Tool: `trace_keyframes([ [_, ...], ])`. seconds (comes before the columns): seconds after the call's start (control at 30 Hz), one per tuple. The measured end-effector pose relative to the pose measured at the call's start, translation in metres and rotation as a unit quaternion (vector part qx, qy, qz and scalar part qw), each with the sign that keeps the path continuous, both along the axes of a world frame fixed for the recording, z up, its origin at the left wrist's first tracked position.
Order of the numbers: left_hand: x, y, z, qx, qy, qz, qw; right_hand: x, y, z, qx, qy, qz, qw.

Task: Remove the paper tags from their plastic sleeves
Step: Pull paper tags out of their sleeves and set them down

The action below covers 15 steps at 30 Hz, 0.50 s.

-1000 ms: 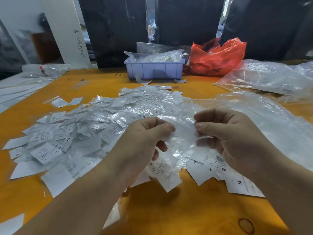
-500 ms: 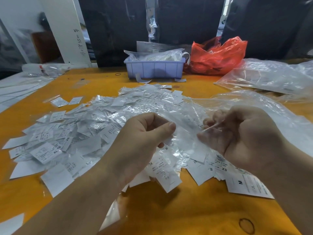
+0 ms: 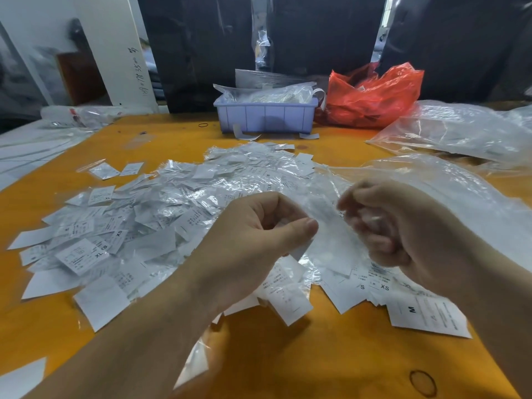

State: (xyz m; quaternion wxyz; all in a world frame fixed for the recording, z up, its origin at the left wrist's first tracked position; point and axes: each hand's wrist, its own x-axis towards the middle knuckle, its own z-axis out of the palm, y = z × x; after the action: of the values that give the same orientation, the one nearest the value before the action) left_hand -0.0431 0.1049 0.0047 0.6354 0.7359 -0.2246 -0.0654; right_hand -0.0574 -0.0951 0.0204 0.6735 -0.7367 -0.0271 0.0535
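Both hands are raised over an orange table (image 3: 288, 355), above a wide heap of paper tags in clear plastic sleeves (image 3: 161, 214). The left hand (image 3: 253, 240) has its fingers curled, and the thumb presses against the forefinger on the edge of one clear plastic sleeve (image 3: 328, 223), which stretches to the right between the two hands. The right hand (image 3: 397, 226) is blurred; its fingers are curled inward, and they seem to close on something small and white, but I cannot tell if it is a tag or the other end of the sleeve.

In front of the right hand lies a small stack of bare paper tags (image 3: 374, 286) with the letters S, XS and M. On the right side a large clear plastic bag (image 3: 449, 191) lies flat on the table, and a second clear bag (image 3: 460, 131) lies behind it. At the far edge stands a light purple plastic bin (image 3: 264, 118) filled with plastic packets, and just beside it, to the right, a red plastic bag (image 3: 374, 96).
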Motion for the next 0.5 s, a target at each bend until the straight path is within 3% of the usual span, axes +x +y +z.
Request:
trace_keyframes([
  [0.07,0.000,0.000,0.000,0.005,-0.008,0.001,1.000,-0.003,0.004,-0.002,-0.063,0.000,0.081,0.995],
  [0.17,0.001,0.001,0.000,0.019,-0.022,0.009,1.000,-0.005,0.009,-0.003,-0.096,-0.027,0.120,0.988],
  [0.5,0.002,0.001,0.001,-0.037,0.019,0.073,0.996,0.000,-0.004,-0.002,0.048,0.025,0.095,0.994],
])
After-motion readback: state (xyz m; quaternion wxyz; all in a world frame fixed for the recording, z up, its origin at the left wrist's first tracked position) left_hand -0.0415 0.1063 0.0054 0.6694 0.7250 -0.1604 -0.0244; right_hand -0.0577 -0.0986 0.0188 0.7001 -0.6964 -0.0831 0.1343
